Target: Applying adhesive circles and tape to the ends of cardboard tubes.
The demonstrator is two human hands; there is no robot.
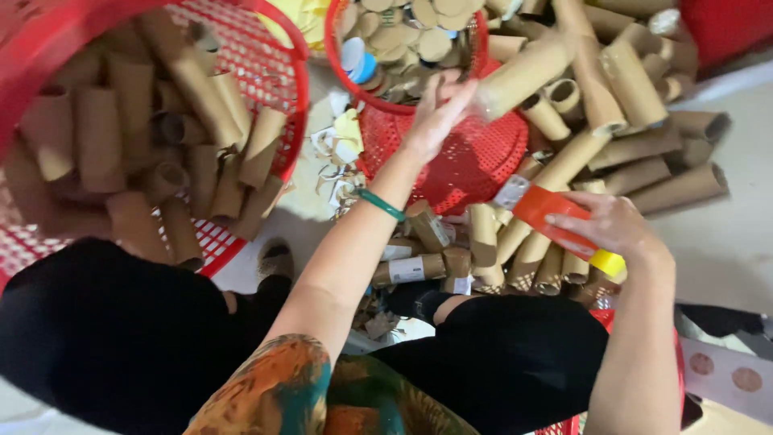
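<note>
Hands (439, 109) apart, tube (555, 221) (orange-wrapped) in right.

three red mesh baskets (278, 72) are sitting here, one orange cutter (555, 217), one green bracelet (380, 205), cardboard tubes (636, 149) too many to count.

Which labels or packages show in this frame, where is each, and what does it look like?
White label: rectangular, wrapped on a brown cardboard tube lying below the left hand.
White label: small, on the end of the orange tool in the right hand.
No screens or signs.
</note>
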